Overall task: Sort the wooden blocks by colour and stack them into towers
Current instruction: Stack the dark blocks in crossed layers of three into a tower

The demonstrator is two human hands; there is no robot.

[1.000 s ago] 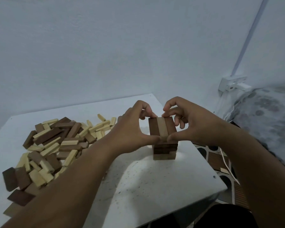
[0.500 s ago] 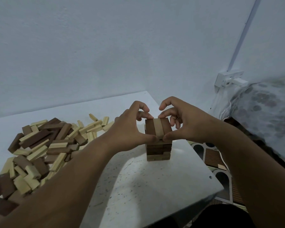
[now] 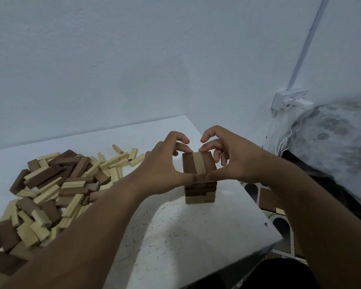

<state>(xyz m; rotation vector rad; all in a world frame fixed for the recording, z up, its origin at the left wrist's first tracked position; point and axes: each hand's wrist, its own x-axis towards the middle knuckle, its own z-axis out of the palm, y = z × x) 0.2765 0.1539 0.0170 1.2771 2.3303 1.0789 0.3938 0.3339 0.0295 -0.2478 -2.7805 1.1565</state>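
Each grip, left hand (image 3: 165, 170) and right hand (image 3: 233, 161), pinches the tower (image 3: 199, 178), hiding its middle layers.

Small tower (image 3: 199, 180) of wooden blocks at frame centre on white table (image 3: 186, 236). Top layer: dark, light, dark blocks side by side. Left hand (image 3: 165, 167) and right hand (image 3: 231, 161) pinch top layer, thumbs at near edge, fingers curled over far edge. Loose pile of blocks (image 3: 50, 188), dark and light mixed, at left of frame. Wall socket (image 3: 290, 100) at upper right.
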